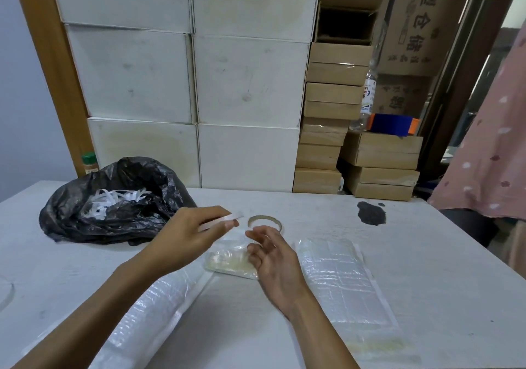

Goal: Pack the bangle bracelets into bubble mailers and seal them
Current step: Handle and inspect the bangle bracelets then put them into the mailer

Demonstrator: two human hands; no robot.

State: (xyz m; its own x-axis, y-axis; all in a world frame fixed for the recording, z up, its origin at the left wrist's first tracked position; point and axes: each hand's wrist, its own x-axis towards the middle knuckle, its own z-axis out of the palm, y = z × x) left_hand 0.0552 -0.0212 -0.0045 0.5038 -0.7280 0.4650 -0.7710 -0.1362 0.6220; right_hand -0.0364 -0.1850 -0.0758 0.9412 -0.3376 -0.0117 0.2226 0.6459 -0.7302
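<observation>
Clear bubble plastic, one small mailer [232,260]: lies flat at table [427,254] centre, partly under the right hand [270,257]; pale yellowish contents show through, most likely a bangle, too blurred to confirm. Flap state cannot be told.

Strip [220,220]: thin, white, pinched between thumb and fingers of the left hand [187,235], held above the table just left of the ring; likely a peeled seal liner.

Right hand: fingers loosely curled, gripping nothing, fingertips over the mailer's far edge.

Ring [264,222]: tan, thin, lying flat just beyond the right hand; a bangle or a spent tape core, cannot tell which.

Mailer stacks: one stack [338,277] to the right, another stack [150,309] to the left near the left forearm.

Black bag [113,198]: far left, open, holding white strips.

Risks, as judged: an exposed adhesive edge may catch on the fingers or fold crooked if pressed unevenly, leaving a weak seal; the loose strip may drop onto the mailer and stick; the ring, if a bangle, may go unpacked.
</observation>
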